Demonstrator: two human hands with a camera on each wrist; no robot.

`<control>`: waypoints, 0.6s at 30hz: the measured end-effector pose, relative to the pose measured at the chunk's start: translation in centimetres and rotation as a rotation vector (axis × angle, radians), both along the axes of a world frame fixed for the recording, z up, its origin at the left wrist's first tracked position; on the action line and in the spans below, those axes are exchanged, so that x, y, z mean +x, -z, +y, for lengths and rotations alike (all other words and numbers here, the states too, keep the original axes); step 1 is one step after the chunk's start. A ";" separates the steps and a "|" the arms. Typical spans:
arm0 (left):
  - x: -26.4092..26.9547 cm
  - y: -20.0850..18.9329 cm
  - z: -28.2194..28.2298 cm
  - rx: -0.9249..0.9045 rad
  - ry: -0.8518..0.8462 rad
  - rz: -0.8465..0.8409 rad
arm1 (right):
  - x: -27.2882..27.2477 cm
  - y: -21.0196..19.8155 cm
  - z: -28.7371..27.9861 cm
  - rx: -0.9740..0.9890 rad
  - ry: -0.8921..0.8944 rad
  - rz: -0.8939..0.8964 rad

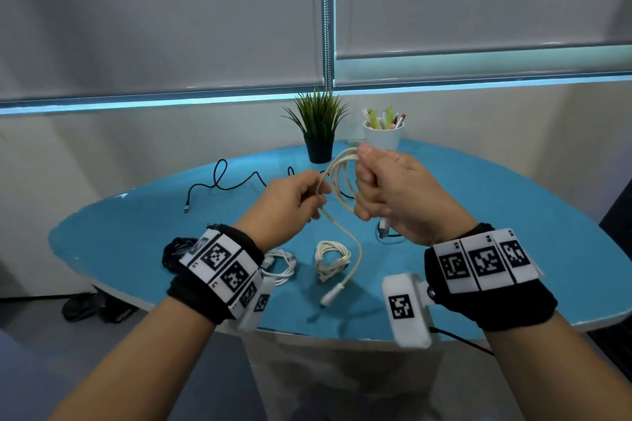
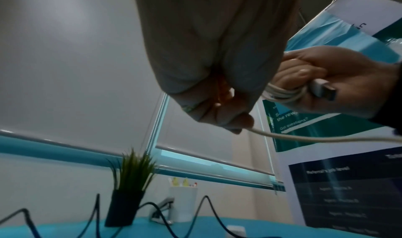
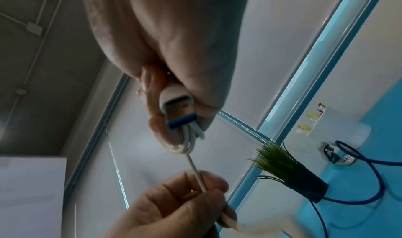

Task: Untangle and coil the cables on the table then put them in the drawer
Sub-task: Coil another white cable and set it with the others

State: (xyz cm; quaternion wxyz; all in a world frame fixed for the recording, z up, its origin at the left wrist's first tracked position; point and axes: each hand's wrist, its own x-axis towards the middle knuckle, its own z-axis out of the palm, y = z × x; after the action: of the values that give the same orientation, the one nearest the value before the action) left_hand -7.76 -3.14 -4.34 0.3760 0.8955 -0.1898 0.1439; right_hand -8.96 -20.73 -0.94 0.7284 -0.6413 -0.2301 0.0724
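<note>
Above the blue table (image 1: 513,215) my right hand (image 1: 386,188) grips several loops of a cream cable (image 1: 337,178), its USB plug (image 3: 177,111) sticking out below my fingers. My left hand (image 1: 301,198) pinches the loose strand of that cable (image 3: 196,173); its free end with a white plug (image 1: 333,294) hangs down to the table. On the table lie a coiled cream cable (image 1: 330,258), a coiled white cable (image 1: 280,265), a dark coiled cable (image 1: 174,251) partly hidden by my left wrist, and an uncoiled black cable (image 1: 219,181). No drawer is in view.
A potted grass plant (image 1: 319,133) and a white cup of pens (image 1: 383,135) stand at the table's far edge. A small metal-and-white object (image 2: 162,210) lies near the cup. Window blinds run behind the table. Dark shoes (image 1: 89,308) lie on the floor at left.
</note>
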 end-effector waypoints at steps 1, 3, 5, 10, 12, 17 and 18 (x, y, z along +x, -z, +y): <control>-0.2 0.3 -0.3 -0.011 0.002 0.028 | 0.0 -0.2 0.0 0.042 -0.001 0.009; -0.4 0.7 -1.0 -0.008 -0.006 0.045 | 0.1 -0.4 -0.1 0.105 0.017 0.025; -0.5 1.0 -1.8 0.002 -0.033 0.040 | 0.3 -0.4 -0.2 0.155 0.047 0.028; -0.5 2.1 -2.8 0.082 -0.062 0.095 | 0.6 -0.4 -0.1 0.237 0.087 0.033; -0.9 2.4 -2.9 0.160 -0.055 0.128 | 0.8 -0.4 -0.3 0.262 0.112 0.046; -1.6 2.9 -2.8 0.435 0.040 0.089 | 1.5 -0.5 -0.6 0.342 0.186 0.056; -1.7 2.9 -2.7 0.465 0.074 0.073 | 1.7 -0.3 -0.6 0.347 0.189 0.046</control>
State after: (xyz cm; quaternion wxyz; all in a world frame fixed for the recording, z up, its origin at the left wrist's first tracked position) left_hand -9.43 -5.86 -7.22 0.1711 0.9551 -0.2368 0.0497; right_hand -7.30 -21.38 -0.59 0.8368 -0.5228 -0.1614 -0.0224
